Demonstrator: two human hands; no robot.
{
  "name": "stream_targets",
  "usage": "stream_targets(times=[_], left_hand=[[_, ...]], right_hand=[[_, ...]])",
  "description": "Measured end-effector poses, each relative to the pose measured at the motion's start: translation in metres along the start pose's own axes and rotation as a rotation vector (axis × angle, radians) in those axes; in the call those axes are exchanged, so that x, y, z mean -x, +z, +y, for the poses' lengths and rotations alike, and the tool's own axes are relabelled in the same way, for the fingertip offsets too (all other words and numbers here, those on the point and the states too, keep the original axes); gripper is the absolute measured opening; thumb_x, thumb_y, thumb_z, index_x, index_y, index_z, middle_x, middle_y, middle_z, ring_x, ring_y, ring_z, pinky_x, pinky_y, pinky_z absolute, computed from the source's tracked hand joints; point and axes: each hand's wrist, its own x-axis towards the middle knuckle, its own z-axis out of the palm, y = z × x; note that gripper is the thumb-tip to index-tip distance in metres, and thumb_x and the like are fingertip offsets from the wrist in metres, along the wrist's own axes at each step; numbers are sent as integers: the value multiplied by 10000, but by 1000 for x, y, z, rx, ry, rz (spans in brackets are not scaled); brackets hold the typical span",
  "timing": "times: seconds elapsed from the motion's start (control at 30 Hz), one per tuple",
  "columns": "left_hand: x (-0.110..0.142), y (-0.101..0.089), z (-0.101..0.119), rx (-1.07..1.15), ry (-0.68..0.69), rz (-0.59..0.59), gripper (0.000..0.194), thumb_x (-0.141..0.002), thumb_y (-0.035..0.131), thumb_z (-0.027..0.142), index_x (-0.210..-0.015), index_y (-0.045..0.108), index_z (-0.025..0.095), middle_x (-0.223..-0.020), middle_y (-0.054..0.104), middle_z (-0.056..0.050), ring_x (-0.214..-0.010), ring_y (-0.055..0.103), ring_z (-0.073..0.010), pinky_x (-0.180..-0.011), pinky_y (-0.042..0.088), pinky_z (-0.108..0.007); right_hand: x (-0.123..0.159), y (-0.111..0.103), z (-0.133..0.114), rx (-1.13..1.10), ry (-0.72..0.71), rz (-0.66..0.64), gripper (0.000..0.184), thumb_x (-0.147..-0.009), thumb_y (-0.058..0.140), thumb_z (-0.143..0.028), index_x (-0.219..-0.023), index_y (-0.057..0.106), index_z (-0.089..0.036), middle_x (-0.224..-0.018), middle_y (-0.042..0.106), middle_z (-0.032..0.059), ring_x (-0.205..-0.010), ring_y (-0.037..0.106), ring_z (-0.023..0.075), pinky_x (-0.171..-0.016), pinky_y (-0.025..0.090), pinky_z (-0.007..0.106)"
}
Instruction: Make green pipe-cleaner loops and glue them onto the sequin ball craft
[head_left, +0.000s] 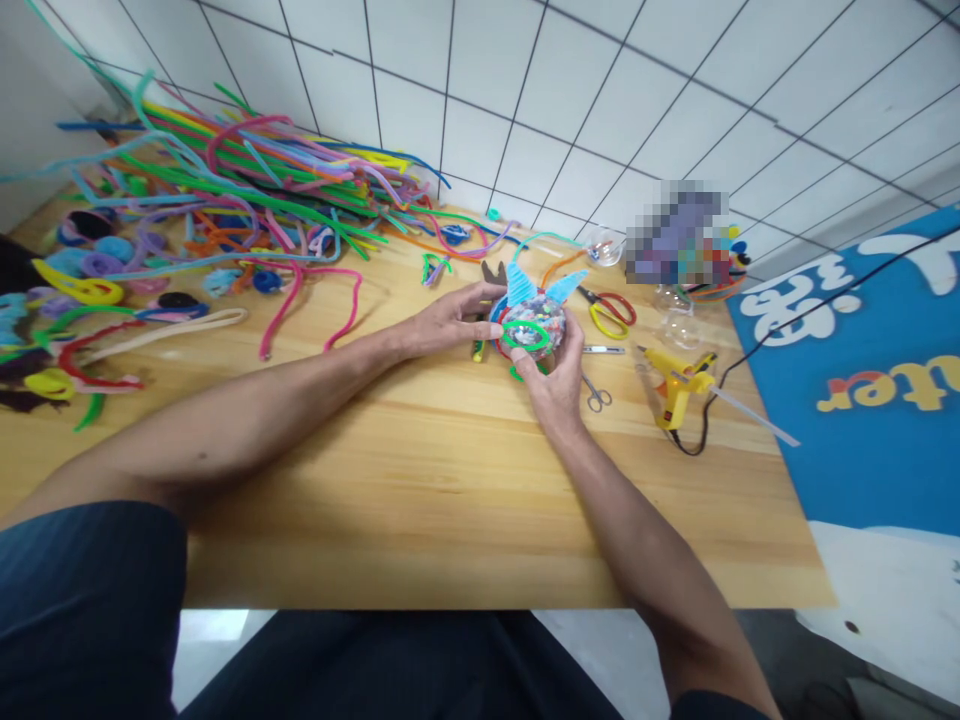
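A clear ball (531, 325) filled with colourful bits sits on the wooden table (420, 480). It has a green pipe-cleaner ring on its front, a red ring around it and light blue fins on top. My left hand (450, 318) touches the ball's left side with its fingers curled against it. My right hand (559, 375) cups the ball from below and from the right, fingers wrapped round it.
A big heap of coloured pipe cleaners (225, 190) covers the table's far left. Red-and-yellow scissors (611, 310), small metal scissors (596, 392) and a yellow glue gun (675, 385) with its black cord lie right of the ball. A blue mat (862, 400) lies at the right.
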Motion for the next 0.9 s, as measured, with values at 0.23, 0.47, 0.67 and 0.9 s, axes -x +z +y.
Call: stream_targets(times=[0.23,0.47,0.67,0.9], left_hand=[[0,-1,-3,-12,17,5,693,-882,955,480,-1489,692,274,-1594,674,-137,-1459,666,-361,-1273,501,-615],[0,-1,-2,-30,44,-8,678,-905,939,483,-1494,684,264,-1576,692,-137,-1445,675,-353,-1256,521,-585],[-1,-2,-4,-13,38,-6,670,-897,950,469,-1482,692,268,-1596,676,-133,-1469,661,-352,-1255,526,-570],[-1,0,-1,-2,44,-5,656,-896,950,468,-1467,702,262,-1592,680,-135,-1469,661,-353,-1244,538,-553]], right_hand=[[0,-1,-3,11,-4,-1,966,-849,876,-645,-1634,445,-283,-1699,525,169,-1573,542,378,-1335,431,651],[-2,0,-4,19,-11,12,910,-864,871,-645,-1596,465,-289,-1657,560,165,-1521,592,359,-1308,474,630],[-3,0,-5,8,11,14,910,-848,876,-644,-1579,477,-277,-1641,567,174,-1509,598,367,-1304,471,639],[-3,1,-3,-13,8,13,903,-847,871,-637,-1576,475,-282,-1628,573,159,-1499,605,353,-1294,484,614]])
